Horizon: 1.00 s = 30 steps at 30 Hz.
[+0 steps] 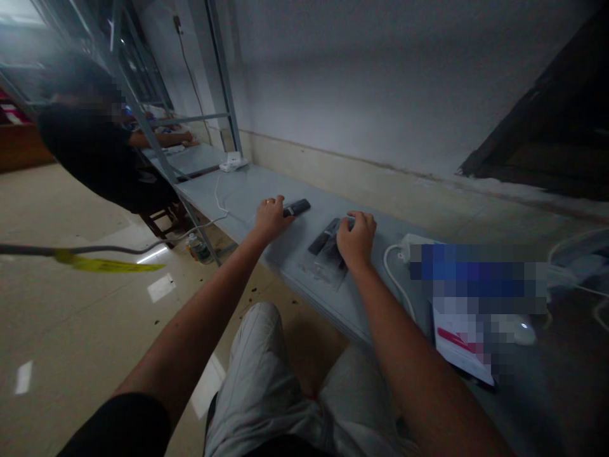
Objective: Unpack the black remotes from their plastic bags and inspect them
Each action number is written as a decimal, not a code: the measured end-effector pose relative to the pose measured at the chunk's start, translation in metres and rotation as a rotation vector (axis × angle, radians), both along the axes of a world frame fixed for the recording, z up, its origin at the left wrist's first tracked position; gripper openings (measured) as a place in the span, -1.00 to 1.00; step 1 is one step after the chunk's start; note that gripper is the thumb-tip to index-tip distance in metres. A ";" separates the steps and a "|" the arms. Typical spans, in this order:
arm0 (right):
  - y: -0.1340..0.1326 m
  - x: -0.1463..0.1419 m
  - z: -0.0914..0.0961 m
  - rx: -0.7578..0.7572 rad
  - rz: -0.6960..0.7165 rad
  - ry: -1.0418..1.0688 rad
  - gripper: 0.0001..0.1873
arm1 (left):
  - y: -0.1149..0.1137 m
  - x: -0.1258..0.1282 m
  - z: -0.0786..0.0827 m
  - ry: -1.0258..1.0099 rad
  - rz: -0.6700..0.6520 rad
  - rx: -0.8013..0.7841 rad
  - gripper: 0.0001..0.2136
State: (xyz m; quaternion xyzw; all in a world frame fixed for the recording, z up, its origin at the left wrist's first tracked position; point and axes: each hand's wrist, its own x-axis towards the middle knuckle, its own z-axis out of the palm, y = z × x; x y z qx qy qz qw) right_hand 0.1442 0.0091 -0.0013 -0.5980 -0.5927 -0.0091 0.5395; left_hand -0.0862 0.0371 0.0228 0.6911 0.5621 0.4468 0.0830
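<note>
My left hand [272, 219] is closed around the near end of a short black bar-shaped object [299, 207], whose far end sticks out to the right just above the table. To its right, my right hand [358, 240] rests with curled fingers on a clear plastic bag [323, 274]. Dark elongated pieces [324, 236] lie in or under that bag; the plastic makes it hard to say which. The fingertips of my right hand are partly hidden behind its back. Both hands are low over the narrow grey table [280, 254].
A white power strip [413, 241] with a cable and a lit phone [459, 339] lie at the right. At the table's far left end sits a white adapter [233, 162]. Beyond the metal frame [155, 143], another person [102, 136] sits. A bottle [197, 247] stands on the floor.
</note>
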 end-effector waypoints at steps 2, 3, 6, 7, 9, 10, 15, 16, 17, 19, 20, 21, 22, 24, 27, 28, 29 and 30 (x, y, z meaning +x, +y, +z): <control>-0.002 -0.003 0.003 0.049 0.056 0.002 -0.78 | 0.010 -0.006 -0.003 0.089 0.028 -0.092 -0.62; -0.004 -0.005 0.004 0.063 0.082 -0.006 -0.79 | 0.013 -0.008 -0.005 0.146 0.034 -0.125 -0.67; -0.010 -0.012 0.006 0.088 0.148 -0.052 -0.81 | 0.017 -0.010 -0.011 0.291 0.024 -0.144 -0.80; -0.011 -0.014 0.007 0.093 0.168 -0.070 -0.81 | 0.017 -0.009 -0.013 0.310 0.013 -0.132 -0.83; -0.014 -0.017 0.008 0.104 0.203 -0.105 -0.81 | 0.016 -0.006 -0.014 0.313 0.001 -0.107 -0.83; -0.016 -0.018 0.008 0.112 0.218 -0.122 -0.80 | 0.015 -0.003 -0.015 0.306 0.006 -0.094 -0.83; -0.018 -0.021 0.011 0.138 0.257 -0.166 -0.80 | 0.008 0.007 -0.017 0.250 0.010 -0.091 -0.96; -0.018 -0.022 0.011 0.135 0.259 -0.164 -0.80 | 0.006 0.008 -0.018 0.225 0.003 -0.104 -0.95; -0.019 -0.022 0.011 0.130 0.262 -0.159 -0.79 | 0.005 0.009 -0.018 0.196 0.001 -0.113 -0.92; -0.019 -0.023 0.011 0.120 0.274 -0.148 -0.79 | 0.003 0.011 -0.019 0.123 0.001 -0.111 -0.84; -0.018 -0.023 0.011 0.115 0.281 -0.142 -0.79 | 0.003 0.011 -0.020 0.085 -0.006 -0.102 -0.80; -0.018 -0.023 0.011 0.113 0.286 -0.136 -0.79 | 0.003 0.011 -0.020 0.049 -0.018 -0.092 -0.77; -0.018 -0.023 0.011 0.113 0.289 -0.133 -0.79 | 0.003 0.011 -0.019 0.016 -0.032 -0.088 -0.74; -0.018 -0.023 0.011 0.117 0.290 -0.134 -0.80 | 0.005 0.011 -0.018 -0.030 -0.045 -0.099 -0.73; -0.019 -0.024 0.011 0.119 0.281 -0.140 -0.80 | 0.004 0.009 -0.012 0.055 -0.030 -0.159 -0.75; -0.019 -0.025 0.011 0.117 0.280 -0.139 -0.80 | 0.003 0.009 -0.009 0.145 -0.035 -0.192 -0.71; -0.019 -0.026 0.011 0.117 0.280 -0.137 -0.80 | 0.001 0.008 -0.005 0.257 -0.047 -0.223 -0.62; -0.019 -0.026 0.011 0.117 0.283 -0.136 -0.80 | -0.002 0.008 -0.001 0.388 -0.070 -0.267 -0.52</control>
